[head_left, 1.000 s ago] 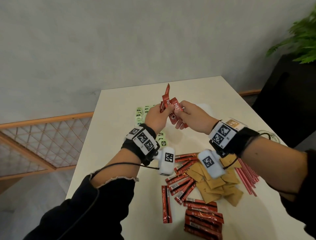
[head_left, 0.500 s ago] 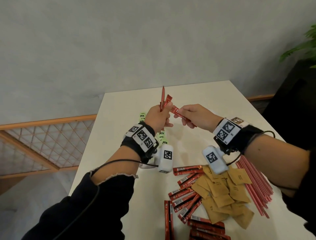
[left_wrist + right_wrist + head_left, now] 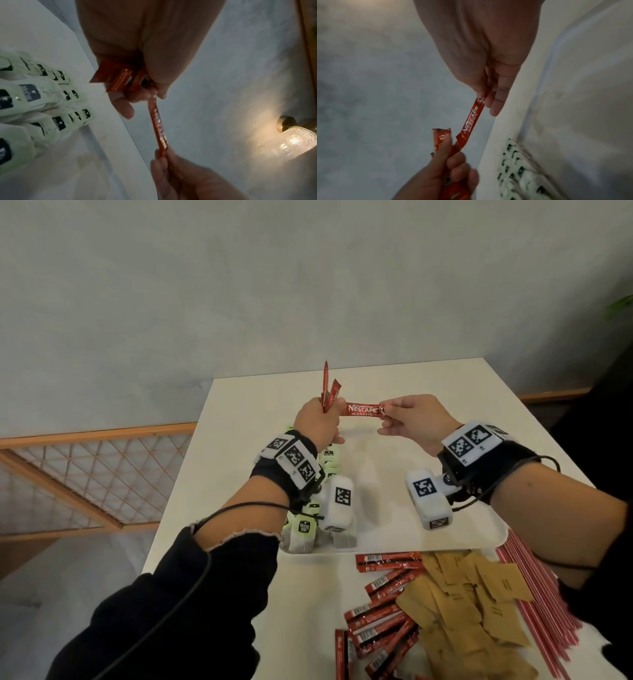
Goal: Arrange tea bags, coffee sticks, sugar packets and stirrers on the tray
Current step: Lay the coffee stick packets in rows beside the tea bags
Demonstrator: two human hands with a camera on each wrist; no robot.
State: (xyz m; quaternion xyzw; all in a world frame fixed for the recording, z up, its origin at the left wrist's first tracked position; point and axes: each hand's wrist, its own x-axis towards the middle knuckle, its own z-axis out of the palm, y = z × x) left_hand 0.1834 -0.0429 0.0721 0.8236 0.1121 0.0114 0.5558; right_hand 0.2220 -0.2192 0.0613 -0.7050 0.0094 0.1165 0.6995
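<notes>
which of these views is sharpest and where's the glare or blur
Head view is sharpest: the coffee stick print reads clearly, edges bow from the wide lens. Left wrist view is dim, with glare from a lit wall lamp and soft, blurred tea bags. Right wrist view is dim and grainy; the left hand is blurred, the stick's lettering still legible.

Coffee stick (image 3: 362, 409) between both hands (tray (image 3: 493, 537) beneath)

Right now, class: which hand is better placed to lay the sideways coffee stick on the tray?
Right hand: it pinches only that coffee stick, above the tray. The left hand also grips a bundle.
</notes>
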